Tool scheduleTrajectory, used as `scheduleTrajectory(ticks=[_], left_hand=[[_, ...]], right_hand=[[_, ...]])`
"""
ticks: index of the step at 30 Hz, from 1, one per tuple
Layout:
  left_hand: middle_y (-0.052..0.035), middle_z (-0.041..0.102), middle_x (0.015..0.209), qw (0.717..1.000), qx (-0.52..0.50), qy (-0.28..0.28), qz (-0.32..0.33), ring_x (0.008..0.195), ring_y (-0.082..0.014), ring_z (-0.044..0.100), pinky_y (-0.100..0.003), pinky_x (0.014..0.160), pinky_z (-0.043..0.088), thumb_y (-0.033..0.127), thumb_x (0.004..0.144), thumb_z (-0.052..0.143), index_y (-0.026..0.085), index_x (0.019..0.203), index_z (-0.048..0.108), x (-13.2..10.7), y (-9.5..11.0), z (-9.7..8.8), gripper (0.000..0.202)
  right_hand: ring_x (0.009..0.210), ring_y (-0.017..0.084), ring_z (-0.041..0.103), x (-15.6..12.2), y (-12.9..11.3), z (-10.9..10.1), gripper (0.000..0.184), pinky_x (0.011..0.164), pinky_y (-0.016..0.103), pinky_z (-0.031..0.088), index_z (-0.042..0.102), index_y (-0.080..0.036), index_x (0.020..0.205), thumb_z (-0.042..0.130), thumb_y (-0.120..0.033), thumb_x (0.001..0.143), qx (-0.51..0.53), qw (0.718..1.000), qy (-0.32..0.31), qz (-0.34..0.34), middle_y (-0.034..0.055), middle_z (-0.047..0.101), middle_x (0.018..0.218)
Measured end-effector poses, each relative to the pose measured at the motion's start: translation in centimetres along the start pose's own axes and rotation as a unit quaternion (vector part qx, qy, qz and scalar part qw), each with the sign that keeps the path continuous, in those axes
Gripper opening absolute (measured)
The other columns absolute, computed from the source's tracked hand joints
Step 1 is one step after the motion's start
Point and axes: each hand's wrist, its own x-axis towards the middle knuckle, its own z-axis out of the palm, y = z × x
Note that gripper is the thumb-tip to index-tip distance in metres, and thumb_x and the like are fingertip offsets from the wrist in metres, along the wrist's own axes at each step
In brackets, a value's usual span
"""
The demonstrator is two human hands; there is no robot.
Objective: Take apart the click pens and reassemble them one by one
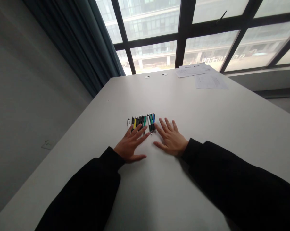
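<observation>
Pale grey tabletop (207, 134) filling most of the view, near edge cut off below. Black sleeves (92, 189) entering from the bottom corners, arms partly out of frame. Palm-down left hand (131, 144), flat, fingers spread, gripping nothing, fingertips lying over the near ends of a row of plastic click pens (143, 121) in white, yellow, black, green and blue. Palm-down right hand (171, 139), equally flat and open, forefinger tip just beside the row's right end. Pens side by side at mid-table, exact count hard to make out. Farther back, loose white printed sheets (203, 76), text unreadable. Beyond, dark-framed window (183, 29) and dark teal curtain (82, 45) at left.
</observation>
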Motion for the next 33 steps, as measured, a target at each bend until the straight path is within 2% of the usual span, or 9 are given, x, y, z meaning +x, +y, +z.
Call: scheduleTrajectory(ticks=[5, 8, 10, 18, 24, 27, 33], left_hand=[[-0.0112, 0.005, 0.165, 0.995, -0.049, -0.069, 0.056, 0.149, -0.0441, 0.006, -0.063, 0.118, -0.004, 0.082, 0.072, 0.050, 0.025, 0.157, 0.016, -2.5, 4.1, -0.3, 0.108], [-0.0098, 0.004, 0.165, 0.990, -0.068, -0.095, 0.078, 0.149, -0.0448, 0.008, -0.065, 0.117, -0.007, 0.084, 0.071, 0.050, 0.028, 0.157, 0.015, -2.7, 4.5, -0.3, 0.108], [-0.0091, 0.004, 0.165, 0.988, -0.077, -0.103, 0.091, 0.149, -0.0454, 0.007, -0.066, 0.116, -0.008, 0.084, 0.070, 0.051, 0.030, 0.156, 0.016, -2.3, 4.2, -0.1, 0.108], [-0.0077, -0.010, 0.164, 0.987, -0.094, -0.085, 0.103, 0.147, -0.0516, -0.001, -0.070, 0.113, -0.006, 0.089, 0.061, 0.054, 0.033, 0.156, 0.016, 0.6, 4.4, 1.0, 0.116], [-0.0080, -0.015, 0.164, 0.988, -0.105, -0.068, 0.091, 0.145, -0.0553, -0.003, -0.072, 0.112, -0.006, 0.088, 0.060, 0.057, 0.032, 0.155, 0.019, 0.7, 4.9, 0.8, 0.117], [-0.0088, -0.014, 0.164, 0.987, -0.107, -0.077, 0.086, 0.145, -0.0547, -0.004, -0.073, 0.111, -0.007, 0.087, 0.061, 0.057, 0.032, 0.155, 0.019, 0.6, 5.0, 0.7, 0.116], [-0.0073, -0.011, 0.164, 0.988, -0.110, -0.083, 0.072, 0.146, -0.0516, -0.006, -0.072, 0.112, -0.008, 0.087, 0.062, 0.057, 0.034, 0.155, 0.018, 0.5, 5.2, 0.5, 0.115]], right_hand=[[0.149, 0.043, 0.001, -9.8, 5.6, -2.7, 0.085, 0.114, 0.067, 0.007, 0.016, -0.027, 0.157, 0.040, -0.071, 0.089, -0.040, 0.996, -0.051, -0.059, 0.0120, 0.007, 0.164], [0.148, 0.045, 0.005, -14.6, 7.8, -3.9, 0.093, 0.113, 0.069, 0.009, 0.014, -0.028, 0.157, 0.046, -0.075, 0.084, -0.051, 0.993, -0.077, -0.077, 0.0113, 0.011, 0.164], [0.148, 0.046, 0.005, -16.1, 8.5, -4.2, 0.096, 0.113, 0.070, 0.008, 0.015, -0.028, 0.157, 0.048, -0.077, 0.081, -0.050, 0.992, -0.083, -0.082, 0.0109, 0.011, 0.164], [0.147, 0.048, 0.004, -15.4, 8.4, -4.2, 0.103, 0.112, 0.071, 0.002, 0.018, -0.030, 0.156, 0.049, -0.083, 0.074, -0.019, 0.993, -0.090, -0.077, 0.0092, 0.008, 0.164], [0.145, 0.053, 0.001, -15.4, 8.1, -4.0, 0.109, 0.108, 0.077, 0.004, 0.016, -0.031, 0.157, 0.049, -0.087, 0.070, -0.031, 0.993, -0.101, -0.058, 0.0103, 0.001, 0.165], [0.145, 0.054, 0.000, -14.0, 7.4, -3.7, 0.109, 0.106, 0.078, 0.006, 0.015, -0.031, 0.157, 0.049, -0.087, 0.070, -0.033, 0.994, -0.099, -0.044, 0.0110, -0.002, 0.165], [0.145, 0.055, 0.002, -10.8, 5.9, -3.4, 0.107, 0.105, 0.079, 0.006, 0.014, -0.031, 0.157, 0.048, -0.087, 0.072, -0.026, 0.992, -0.106, -0.063, 0.0124, 0.001, 0.165]])
